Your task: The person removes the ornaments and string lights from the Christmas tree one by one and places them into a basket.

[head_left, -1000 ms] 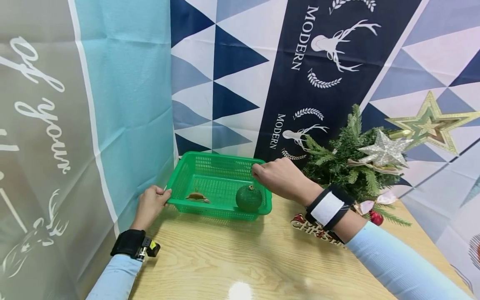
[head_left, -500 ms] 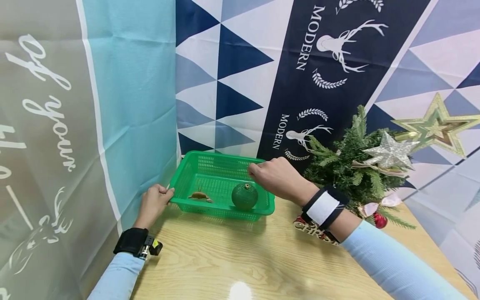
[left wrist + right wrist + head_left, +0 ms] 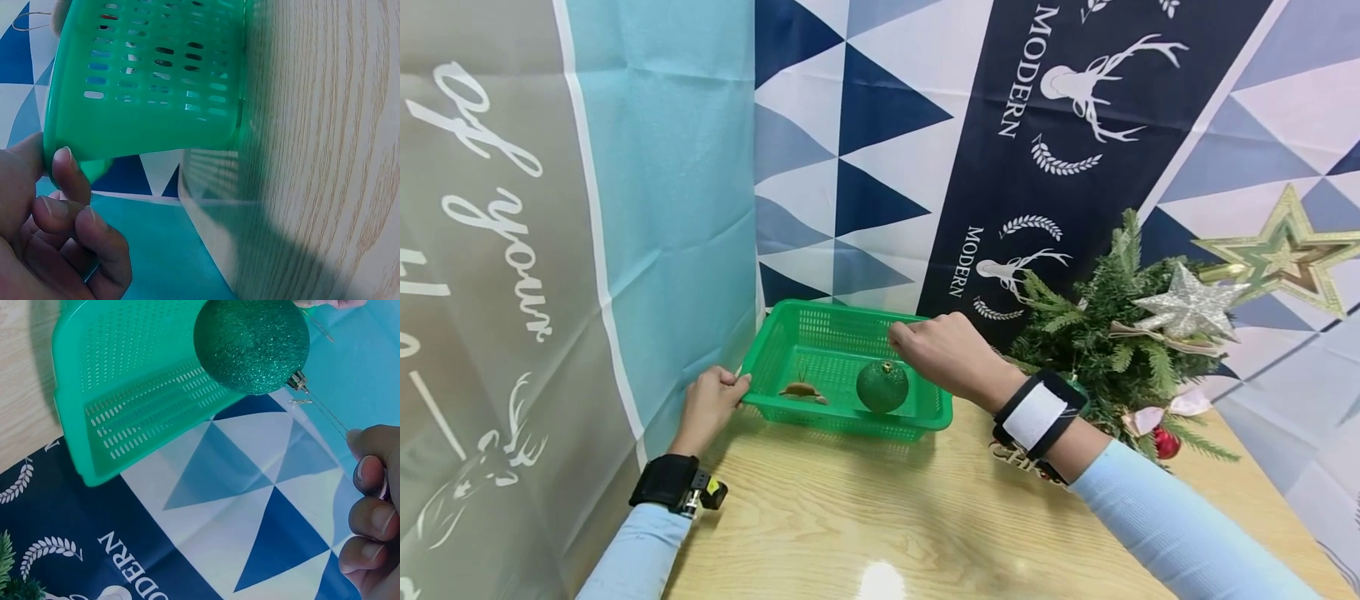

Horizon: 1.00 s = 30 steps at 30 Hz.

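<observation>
A green plastic basket (image 3: 820, 333) with slotted walls stands on the table by the curtain corner. My left hand (image 3: 711, 408) grips its left rim; in the left wrist view the thumb and fingers (image 3: 70, 169) pinch the rim edge. Over the basket's right part hangs a glittery green Christmas bauble (image 3: 882, 387) with a metal cap. My right hand (image 3: 951, 354) pinches the bauble's thin string (image 3: 328, 414) between thumb and forefinger, its other fingers curled. A small brown ornament (image 3: 802, 391) with a string loop lies in the basket's left part.
At the right stands a small Christmas tree (image 3: 1105, 333) with a silver star (image 3: 1191, 302), a gold star (image 3: 1288, 252) and a red bauble (image 3: 1167, 443). A lettered wooden sign (image 3: 1026, 460) sits partly behind the right wrist. Patterned curtains (image 3: 677, 167) border the table.
The right hand has moved slightly left, carrying the green bauble left over the basket. The left hand keeps its grip on the rim. The head view has shifted a little.
</observation>
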Available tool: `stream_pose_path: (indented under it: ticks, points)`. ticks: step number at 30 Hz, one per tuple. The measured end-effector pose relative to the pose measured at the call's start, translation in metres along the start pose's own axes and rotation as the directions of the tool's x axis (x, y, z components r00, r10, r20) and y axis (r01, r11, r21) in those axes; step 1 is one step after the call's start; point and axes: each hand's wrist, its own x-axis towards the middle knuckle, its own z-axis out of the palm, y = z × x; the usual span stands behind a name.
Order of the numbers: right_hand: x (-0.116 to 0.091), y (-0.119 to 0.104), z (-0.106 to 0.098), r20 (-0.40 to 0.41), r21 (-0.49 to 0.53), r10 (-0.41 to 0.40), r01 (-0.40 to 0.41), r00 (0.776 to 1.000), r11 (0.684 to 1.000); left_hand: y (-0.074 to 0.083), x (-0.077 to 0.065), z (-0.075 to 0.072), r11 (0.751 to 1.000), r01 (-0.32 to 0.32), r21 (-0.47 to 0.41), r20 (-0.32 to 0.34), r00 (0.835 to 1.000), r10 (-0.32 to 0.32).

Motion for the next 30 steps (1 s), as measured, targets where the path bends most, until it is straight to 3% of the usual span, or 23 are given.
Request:
stream_pose_path:
  ticks: [30]
  points:
    - [0.008,-0.013,0.016,0.018,0.003,0.001,-0.001,1.000,1.000,-0.001,-0.002,0.000,1.000,-0.010,-0.016,0.000,1.000,0.010]
